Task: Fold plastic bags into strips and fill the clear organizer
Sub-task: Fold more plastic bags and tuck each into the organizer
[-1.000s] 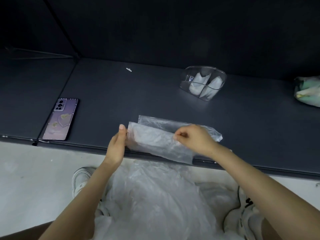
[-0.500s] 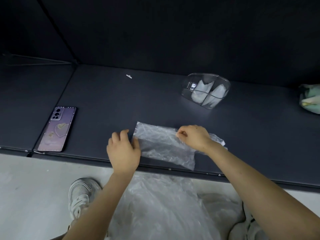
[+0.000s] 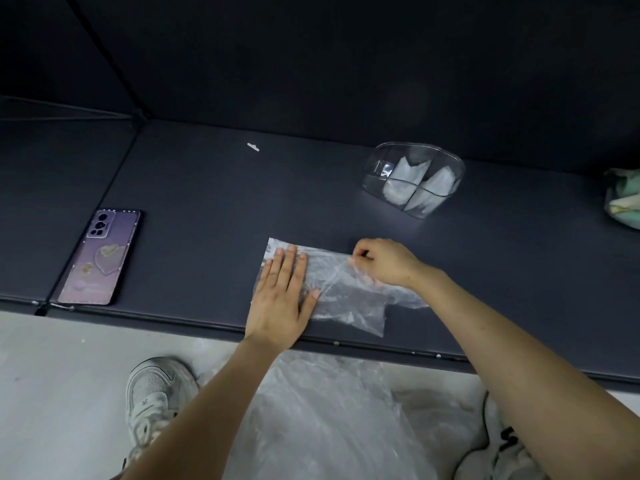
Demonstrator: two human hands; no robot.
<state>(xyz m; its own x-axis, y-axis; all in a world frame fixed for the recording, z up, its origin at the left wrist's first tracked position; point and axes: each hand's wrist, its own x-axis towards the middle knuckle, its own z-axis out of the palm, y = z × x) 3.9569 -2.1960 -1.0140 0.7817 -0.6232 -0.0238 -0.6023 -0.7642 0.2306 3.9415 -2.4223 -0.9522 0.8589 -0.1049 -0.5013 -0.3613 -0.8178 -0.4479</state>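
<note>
A clear plastic bag (image 3: 346, 299) lies folded flat on the dark table (image 3: 207, 209) near its front edge. My left hand (image 3: 282, 296) lies palm down on the bag's left end, fingers straight, pressing it flat. My right hand (image 3: 384, 261) pinches the bag's upper right part between thumb and fingertips. The clear organizer (image 3: 414, 178) stands at the back right of the table, divided into compartments, with white folded bags in several of them.
A purple phone (image 3: 100, 258) lies face down at the table's left. A pale green bundle (image 3: 623, 199) sits at the right edge. A heap of loose plastic bags (image 3: 329, 420) lies on the floor below, between my white shoes. A small white scrap (image 3: 253, 147) lies far back.
My left hand turned from edge-on beside the bag to flat on top of its left end. The lifted fold has come down flat. My right hand keeps its pinch.
</note>
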